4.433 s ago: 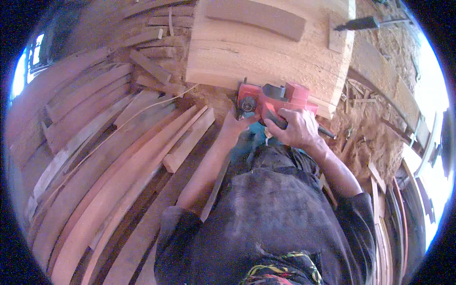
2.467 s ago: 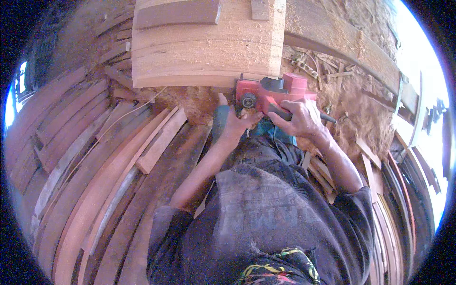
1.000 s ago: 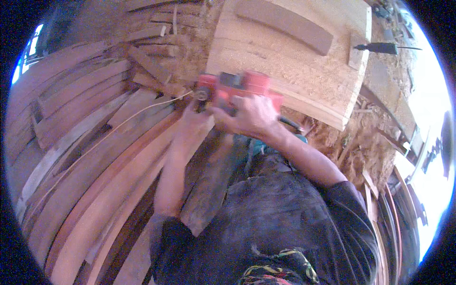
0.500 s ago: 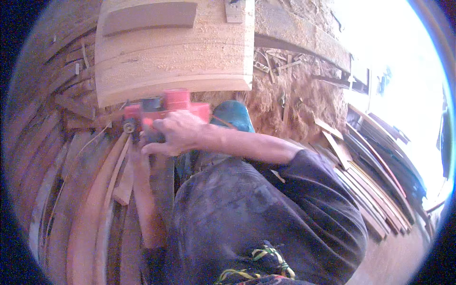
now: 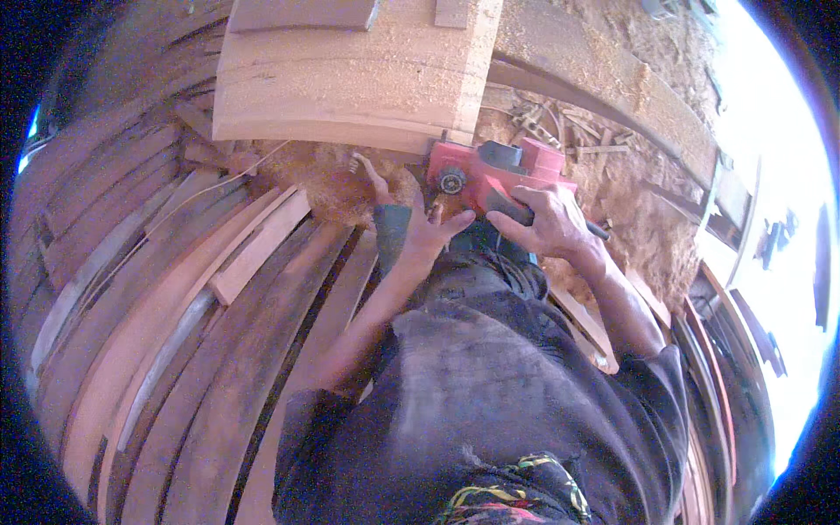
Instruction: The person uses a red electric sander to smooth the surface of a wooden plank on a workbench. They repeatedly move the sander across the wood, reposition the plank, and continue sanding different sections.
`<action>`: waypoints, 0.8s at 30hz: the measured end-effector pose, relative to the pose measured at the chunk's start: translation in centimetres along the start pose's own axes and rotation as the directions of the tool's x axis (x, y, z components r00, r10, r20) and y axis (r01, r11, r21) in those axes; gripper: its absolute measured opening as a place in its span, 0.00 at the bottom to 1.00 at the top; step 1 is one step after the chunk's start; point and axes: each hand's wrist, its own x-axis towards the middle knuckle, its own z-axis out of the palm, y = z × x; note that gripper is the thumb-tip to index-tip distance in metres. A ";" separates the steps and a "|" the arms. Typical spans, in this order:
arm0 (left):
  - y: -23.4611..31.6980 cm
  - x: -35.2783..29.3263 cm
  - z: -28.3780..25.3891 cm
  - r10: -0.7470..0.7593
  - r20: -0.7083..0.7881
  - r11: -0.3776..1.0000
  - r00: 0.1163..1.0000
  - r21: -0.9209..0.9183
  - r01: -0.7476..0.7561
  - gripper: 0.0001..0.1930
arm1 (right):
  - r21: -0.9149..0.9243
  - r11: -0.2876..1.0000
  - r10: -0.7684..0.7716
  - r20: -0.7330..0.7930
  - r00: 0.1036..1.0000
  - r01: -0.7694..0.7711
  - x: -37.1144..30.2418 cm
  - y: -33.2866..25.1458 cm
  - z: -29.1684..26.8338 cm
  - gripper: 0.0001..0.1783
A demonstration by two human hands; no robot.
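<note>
A red and black electric planer (image 5: 527,162) is at the right end of the near edge of a thick pale wooden board (image 5: 341,101). My right hand (image 5: 553,220) is closed round the planer's dark rear handle. Just below the planer's front, beside its round dark knob, my left hand (image 5: 430,233) has its thumb and fingers spread, and I see nothing in it. Whether its fingertips touch the tool, I cannot tell. Wood shavings lie scattered over the board's top. The planer's sole and its contact with the board's edge are hidden.
A brown wooden piece (image 5: 302,16) and a smaller block (image 5: 451,12) lie on the board. A heavy beam (image 5: 604,83) runs off to the right. Long planks (image 5: 219,420) fill the left side. Sawdust and offcuts (image 5: 604,149) cover the ground at right.
The planer, in my right hand, has moved right, from the left part of the board's near edge to its right end. My left hand has come up and rightward, with its fingers now spread.
</note>
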 end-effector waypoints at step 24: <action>8.2 -2.6 -0.7 0.167 -0.169 0.925 0.971 0.367 -0.095 0.39 | -0.007 0.999 -0.041 -0.033 0.999 0.041 3.1 -3.4 2.2 0.23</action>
